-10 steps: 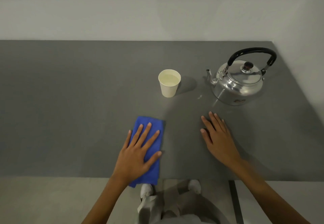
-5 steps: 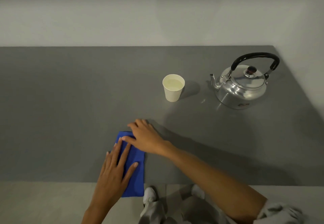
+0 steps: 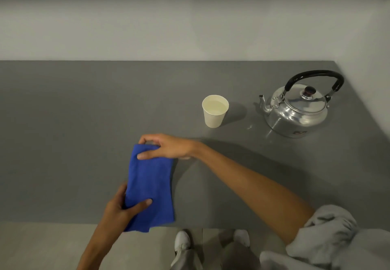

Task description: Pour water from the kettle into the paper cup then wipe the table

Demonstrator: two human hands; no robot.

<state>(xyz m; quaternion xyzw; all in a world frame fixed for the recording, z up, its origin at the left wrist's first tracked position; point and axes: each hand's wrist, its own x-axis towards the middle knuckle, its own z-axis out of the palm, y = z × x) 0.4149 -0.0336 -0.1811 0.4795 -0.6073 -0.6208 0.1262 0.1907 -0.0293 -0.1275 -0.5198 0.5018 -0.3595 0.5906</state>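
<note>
Now blue cloth [image 3: 150,187] gripped between hands: right [image 3: 166,147] far end; left [image 3: 122,208] near.

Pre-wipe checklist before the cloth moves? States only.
1. Paper cup filled: ok, liquid visible inside.
2. Kettle set down upright, off the hands: ok.
3. Blue cloth gripped: ok, right hand pinches far end, left hand holds near end.
4. Cup apart from the cloth: ok.
5. Spill near the kettle base: cannot tell, only glints on the table.
</note>
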